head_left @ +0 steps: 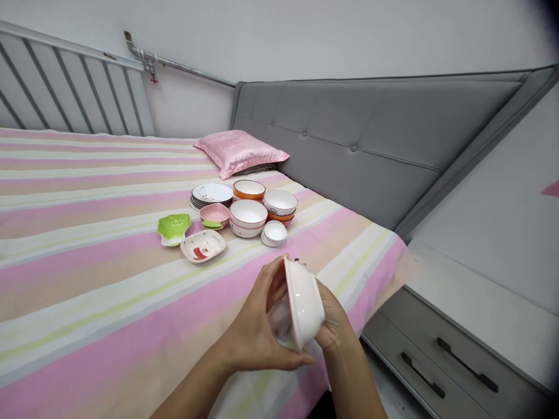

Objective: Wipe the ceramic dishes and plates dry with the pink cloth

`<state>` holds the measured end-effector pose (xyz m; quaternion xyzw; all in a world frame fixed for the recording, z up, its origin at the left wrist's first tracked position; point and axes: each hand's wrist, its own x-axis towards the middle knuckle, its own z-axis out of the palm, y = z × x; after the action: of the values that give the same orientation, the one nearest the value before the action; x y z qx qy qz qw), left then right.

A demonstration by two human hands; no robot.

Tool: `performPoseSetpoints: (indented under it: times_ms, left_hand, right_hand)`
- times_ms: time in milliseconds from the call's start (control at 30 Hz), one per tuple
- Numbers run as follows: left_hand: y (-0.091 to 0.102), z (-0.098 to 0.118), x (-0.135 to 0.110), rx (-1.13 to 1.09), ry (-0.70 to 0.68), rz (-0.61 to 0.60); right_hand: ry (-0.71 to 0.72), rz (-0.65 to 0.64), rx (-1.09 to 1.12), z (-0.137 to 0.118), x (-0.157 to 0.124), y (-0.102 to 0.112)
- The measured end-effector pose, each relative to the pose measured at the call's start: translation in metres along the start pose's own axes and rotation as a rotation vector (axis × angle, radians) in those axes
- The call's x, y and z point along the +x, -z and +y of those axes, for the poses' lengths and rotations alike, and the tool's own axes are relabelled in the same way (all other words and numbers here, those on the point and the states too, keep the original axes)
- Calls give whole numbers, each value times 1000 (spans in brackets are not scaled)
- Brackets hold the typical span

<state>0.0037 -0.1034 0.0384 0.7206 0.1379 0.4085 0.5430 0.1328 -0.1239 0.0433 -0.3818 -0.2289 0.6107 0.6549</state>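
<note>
A pale pink bowl (304, 302) is held on its side above the near edge of the bed, between both hands. My left hand (255, 326) is curled round its rim and open side. My right hand (334, 320) grips its base from behind, mostly hidden by the bowl. Farther up the striped bedspread (87, 256) lies a group of crockery: a stack of plates (212, 194), an orange bowl (248, 190), white bowls (248, 216), small white dishes (275, 233), a pink dish (215, 214), a green leaf dish (174, 227) and a patterned dish (203, 245).
A pink pillow (239, 151) lies against the grey padded headboard (371, 139). A grey nightstand with drawers (441, 355) stands to the right of the bed. A railing (65, 87) runs along the far left side.
</note>
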Motion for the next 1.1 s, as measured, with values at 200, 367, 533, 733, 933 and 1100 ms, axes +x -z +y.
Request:
performPoseSetpoints:
  times_ms: [200,367,533,733,933,1100]
  left_hand:
    - [9,-4,1,-266,39,184]
    - [19,-13,0,-593,137,274]
    - [32,-27,-4,-1065,201,287]
    - [42,-38,-5,-1239,232,327]
    - [36,-39,-6,-1329,356,239]
    - [42,-41,-5,-1242,301,337]
  right_hand:
    - [-109,31,72,13,1,-6]
    - [-68,-21,105,18,0,-11]
    - [-13,-10,-1,17,-1,-9]
    - [131,90,-126,16,1,-2]
    - [383,168,-209,12,11,9]
    - [427,471,-645,9,34,57]
